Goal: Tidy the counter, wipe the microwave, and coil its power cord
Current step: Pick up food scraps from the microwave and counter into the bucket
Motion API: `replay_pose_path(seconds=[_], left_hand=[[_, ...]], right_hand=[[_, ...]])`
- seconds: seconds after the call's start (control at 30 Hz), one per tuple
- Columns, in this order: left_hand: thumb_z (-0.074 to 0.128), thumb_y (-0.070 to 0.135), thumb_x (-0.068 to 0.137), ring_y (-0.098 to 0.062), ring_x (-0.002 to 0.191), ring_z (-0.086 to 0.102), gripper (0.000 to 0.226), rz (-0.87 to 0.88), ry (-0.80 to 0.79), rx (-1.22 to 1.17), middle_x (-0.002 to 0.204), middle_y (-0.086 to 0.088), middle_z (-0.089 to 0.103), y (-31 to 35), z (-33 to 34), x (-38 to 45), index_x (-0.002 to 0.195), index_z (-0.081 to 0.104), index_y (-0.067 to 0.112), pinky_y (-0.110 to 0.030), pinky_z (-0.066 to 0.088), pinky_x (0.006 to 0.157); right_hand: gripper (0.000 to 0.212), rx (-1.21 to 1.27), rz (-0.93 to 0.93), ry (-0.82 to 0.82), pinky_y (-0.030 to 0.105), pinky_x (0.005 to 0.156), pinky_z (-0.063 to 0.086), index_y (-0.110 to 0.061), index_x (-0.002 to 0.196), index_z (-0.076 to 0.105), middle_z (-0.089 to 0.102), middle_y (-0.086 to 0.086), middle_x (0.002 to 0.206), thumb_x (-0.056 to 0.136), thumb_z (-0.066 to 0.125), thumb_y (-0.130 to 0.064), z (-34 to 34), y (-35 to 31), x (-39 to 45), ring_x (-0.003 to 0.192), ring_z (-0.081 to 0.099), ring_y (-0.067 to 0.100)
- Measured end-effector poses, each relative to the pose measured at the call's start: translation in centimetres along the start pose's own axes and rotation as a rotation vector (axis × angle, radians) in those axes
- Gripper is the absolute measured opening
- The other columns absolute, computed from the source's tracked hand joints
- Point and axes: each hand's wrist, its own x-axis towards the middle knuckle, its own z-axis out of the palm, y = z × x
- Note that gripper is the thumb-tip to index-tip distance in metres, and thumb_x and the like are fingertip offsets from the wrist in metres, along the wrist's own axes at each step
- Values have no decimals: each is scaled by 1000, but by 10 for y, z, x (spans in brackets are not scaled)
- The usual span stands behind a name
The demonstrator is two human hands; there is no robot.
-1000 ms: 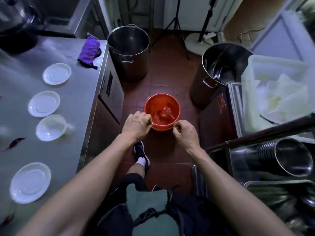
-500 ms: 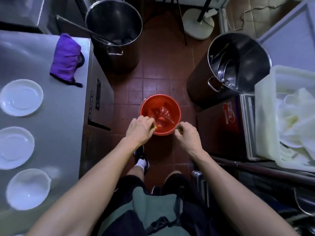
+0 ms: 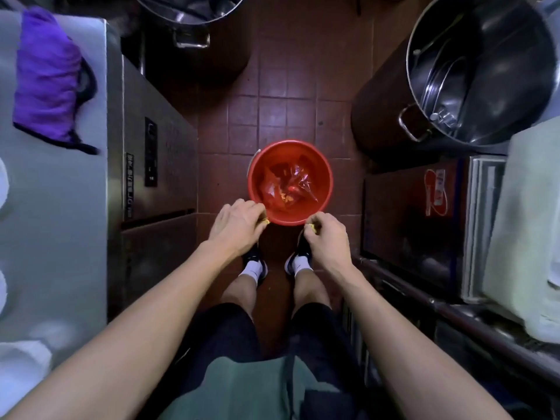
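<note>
Both hands are hanging over the near rim of the red bucket (image 3: pixel 290 181) on the floor. The left hand (image 3: pixel 235 227) and right hand (image 3: pixel 327 234) are each pinching small yellow scraps (image 3: pixel 312 228) in a narrow grip. Best to be reaching slightly forward, past the rim, before loosening the fingers, so crumbs are dropping inside the bucket, not onto the shoes (image 3: pixel 298 257) just behind.

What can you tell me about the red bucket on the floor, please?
The red bucket is round, looks like plastic and stands upright on the brown tiled floor just ahead of the person's shoes. A clear crumpled plastic liner with a few yellowish scraps lies inside. The left hand and right hand hover at its near rim, each pinching something small and yellow.
</note>
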Motion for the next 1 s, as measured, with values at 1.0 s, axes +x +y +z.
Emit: replay_pose_path(seconds=[1.0], left_hand=[[59,34,95,-25,100,55,18,-34,-171,-17,103,-1,65,-60,232,244,109,61,23,-43,47,86]], right_hand=[[6,-68,93,-209,38,76,50,-26,94,62,61,-6,96,93,58,-23,190,195,239,89,57,18]])
